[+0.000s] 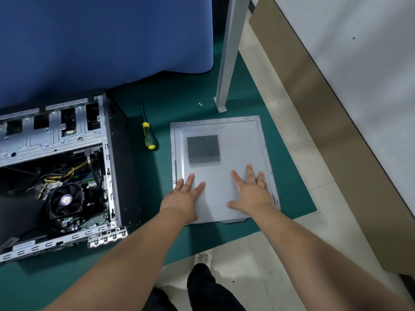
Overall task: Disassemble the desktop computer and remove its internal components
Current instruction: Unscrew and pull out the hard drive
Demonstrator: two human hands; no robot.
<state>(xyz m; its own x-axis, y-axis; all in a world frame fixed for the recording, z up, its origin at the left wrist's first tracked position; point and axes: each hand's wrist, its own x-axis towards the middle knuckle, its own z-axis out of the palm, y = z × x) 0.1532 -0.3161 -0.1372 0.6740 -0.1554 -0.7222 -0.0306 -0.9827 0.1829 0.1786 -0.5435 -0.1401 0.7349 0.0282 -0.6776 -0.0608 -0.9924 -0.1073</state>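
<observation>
Head view looks down on a green mat (197,99) spread on a tiled floor. On the mat lies a grey side panel (222,149), flat, inner face up, with a square perforated vent (204,151) toward its far left part. Both hands lie on the panel's near half: the left hand (184,194) rests by the near left edge, its grip wide open with fingers straight and spread, holding nothing; the right hand (251,191) rests near the right edge, fingers likewise straight and splayed flat on the metal, nothing held.

Left of the panel, well apart, the desktop computer case (67,167) lies on its side on the mat with its interior exposed: a black cooler fan (65,199), bundled cables (65,173) and a metal drive cage (49,129) show inside. Between case and panel lies a screwdriver (147,133) with a yellow-and-green handle. Two small screws (200,104) sit on the mat beyond the panel, near the foot of a grey metal leg (229,55). A blue cloth (101,41) hangs behind the case.
</observation>
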